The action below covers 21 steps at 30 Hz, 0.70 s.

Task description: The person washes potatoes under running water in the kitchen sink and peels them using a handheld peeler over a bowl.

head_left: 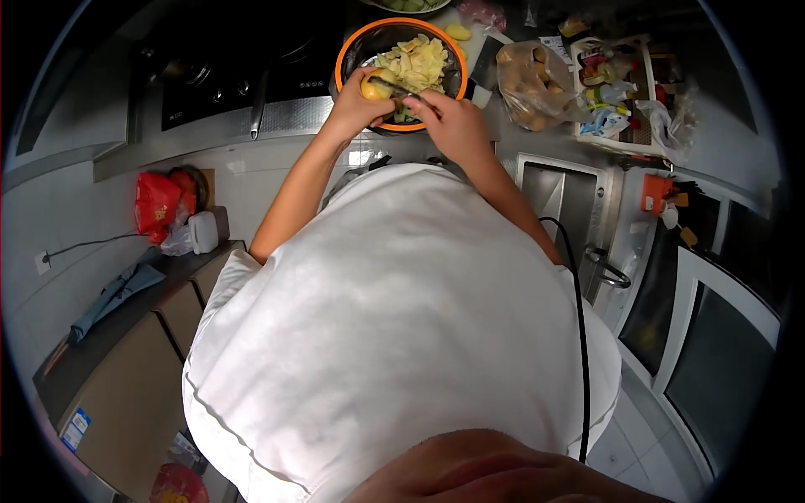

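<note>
My left hand (pixel 359 105) is closed around a yellow peeled potato (pixel 377 86) over the near left side of an orange-rimmed bowl (pixel 341 63). In my right hand (pixel 455 126) is a knife (pixel 397 89), its dark blade lying across the potato. Pale yellow potato slices (pixel 417 63) are heaped in the bowl below both hands. A few greenish pieces (pixel 405 114) show near the bowl's front rim, partly hidden by my hands.
Right of the bowl sit a plastic bag of potatoes (pixel 530 84) and a white basket (pixel 641 71) of packets. A yellow potato (pixel 458 32) lies behind the bowl. The black stove (pixel 226 67) is left, the steel sink (pixel 558 197) at right. A black cable (pixel 582 352) hangs beside my body.
</note>
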### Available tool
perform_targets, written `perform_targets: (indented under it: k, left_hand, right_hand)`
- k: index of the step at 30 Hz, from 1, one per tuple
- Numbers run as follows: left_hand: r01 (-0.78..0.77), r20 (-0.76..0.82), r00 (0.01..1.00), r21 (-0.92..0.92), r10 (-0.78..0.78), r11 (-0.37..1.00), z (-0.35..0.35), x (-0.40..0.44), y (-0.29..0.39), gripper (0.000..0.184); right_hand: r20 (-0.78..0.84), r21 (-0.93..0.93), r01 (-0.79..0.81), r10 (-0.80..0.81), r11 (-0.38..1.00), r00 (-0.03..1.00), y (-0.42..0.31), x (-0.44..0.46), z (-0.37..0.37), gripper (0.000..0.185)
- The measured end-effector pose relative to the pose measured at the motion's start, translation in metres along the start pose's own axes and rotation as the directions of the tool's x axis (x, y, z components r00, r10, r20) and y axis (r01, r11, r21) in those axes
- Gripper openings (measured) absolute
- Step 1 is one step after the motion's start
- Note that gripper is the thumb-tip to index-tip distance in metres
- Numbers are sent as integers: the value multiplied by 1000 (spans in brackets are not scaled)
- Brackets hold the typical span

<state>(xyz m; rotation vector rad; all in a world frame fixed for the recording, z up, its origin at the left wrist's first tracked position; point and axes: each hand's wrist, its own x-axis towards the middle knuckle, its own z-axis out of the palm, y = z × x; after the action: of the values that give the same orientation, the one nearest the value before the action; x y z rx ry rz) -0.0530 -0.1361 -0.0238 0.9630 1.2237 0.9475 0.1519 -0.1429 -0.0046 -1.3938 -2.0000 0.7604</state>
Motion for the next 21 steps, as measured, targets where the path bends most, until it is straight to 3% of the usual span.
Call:
perform_targets:
  k: [2, 4, 5, 8, 12, 14, 16, 18, 21]
  left_hand:
    - [84, -1, 996, -52, -84, 995, 2, -3, 7, 61]
    - [101, -8, 995, 8, -101, 995, 0, -4, 10, 59]
    - [79, 51, 996, -35, -77, 996, -1, -7, 11, 58]
    - [51, 96, 994, -93, -42, 994, -2, -6, 11, 55]
    - [73, 63, 996, -103, -67, 992, -4, -2, 8, 46]
    - [74, 74, 995, -108, -66, 991, 0, 1, 7, 44]
    - [81, 80, 994, -109, -73, 991, 1, 0, 8, 41]
    - [102, 45, 994, -103, -98, 989, 1, -2, 9, 40]
    - [121, 96, 989, -78, -114, 990, -4, -3, 1, 41]
  right_hand:
    - [15, -68, 22, -21, 997, 1000, -2, 1, 2, 33]
    - [-95, -155, 40, -55, 987, 994, 8, 8, 5, 34]
    - [-102, -328, -21, -14, 944, 995, 19, 16, 0, 32]
    - [-145, -235, -172, 140, 957, 979, 51, 22, -12, 32]
    - [-43, -120, -165, 161, 979, 986, 24, 9, -16, 32]
    - [-59, 180, -22, 33, 983, 998, 12, 4, 1, 31]
    - [-7, 149, -35, 37, 988, 999, 0, 2, 5, 31]
    - [5, -19, -16, 16, 1000, 1000, 9, 3, 15, 32]
    - [-103, -208, -67, 47, 976, 994, 30, 18, 9, 37]
